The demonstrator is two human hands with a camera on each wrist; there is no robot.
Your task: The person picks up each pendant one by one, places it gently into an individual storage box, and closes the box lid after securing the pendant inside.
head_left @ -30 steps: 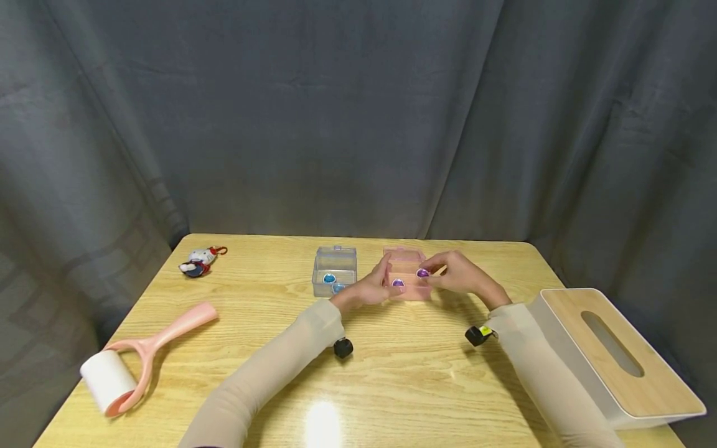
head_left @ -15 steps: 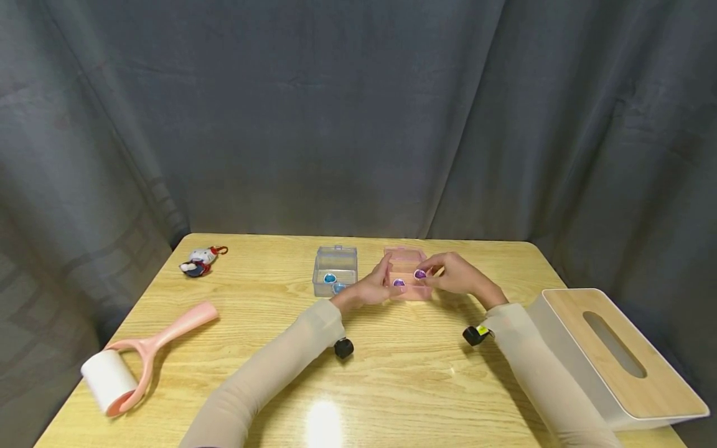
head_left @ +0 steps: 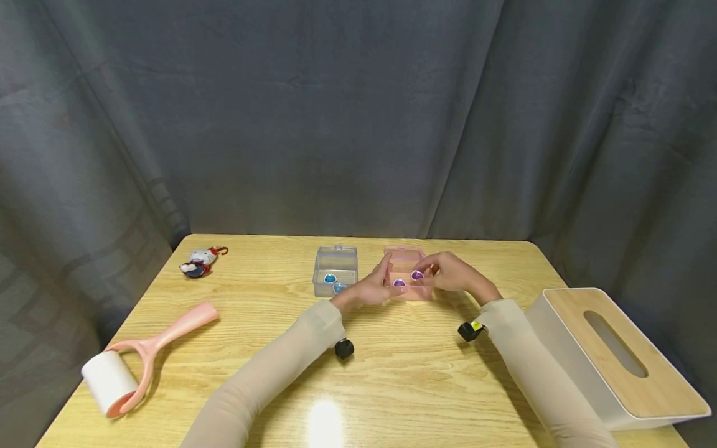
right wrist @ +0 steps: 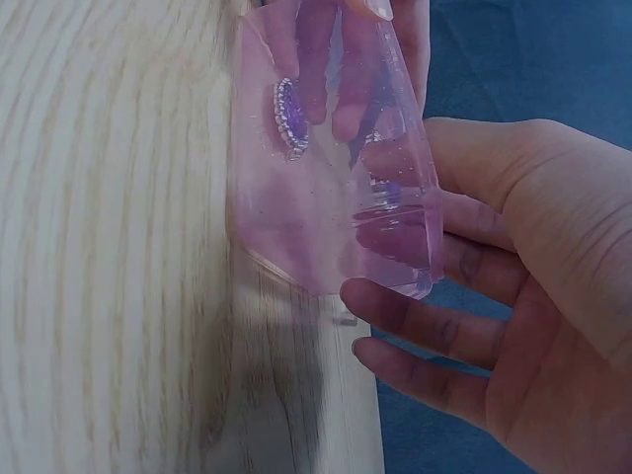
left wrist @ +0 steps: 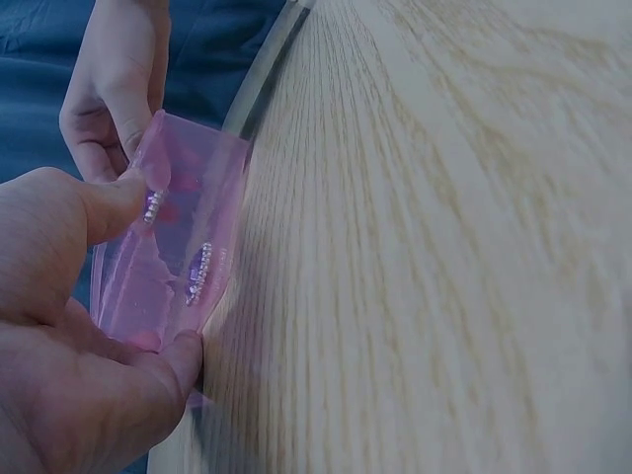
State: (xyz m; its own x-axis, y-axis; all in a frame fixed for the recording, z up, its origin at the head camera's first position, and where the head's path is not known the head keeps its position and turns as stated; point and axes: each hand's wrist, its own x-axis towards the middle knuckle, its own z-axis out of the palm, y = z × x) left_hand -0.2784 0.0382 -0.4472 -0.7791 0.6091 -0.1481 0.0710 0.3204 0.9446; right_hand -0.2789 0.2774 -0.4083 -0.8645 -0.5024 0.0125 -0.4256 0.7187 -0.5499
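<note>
Apparently for steadiness, the left grip (head_left: 370, 290) pinches an open, translucent pink plastic box (head_left: 416, 294) on the pale wooden table (head_left: 392, 379), while the right grip (head_left: 450, 272) pinches a bead-rimmed purple gem (head_left: 417, 275) inside; compared with 1 second ago, that gem sits farther left, nearer a 2nd bead-rimmed purple gem (head_left: 399, 283).

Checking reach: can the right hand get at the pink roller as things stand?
Probably not: the right hand pinches a purple gem at the pink box, and the left arm lies between that hand and the pink roller.
</note>
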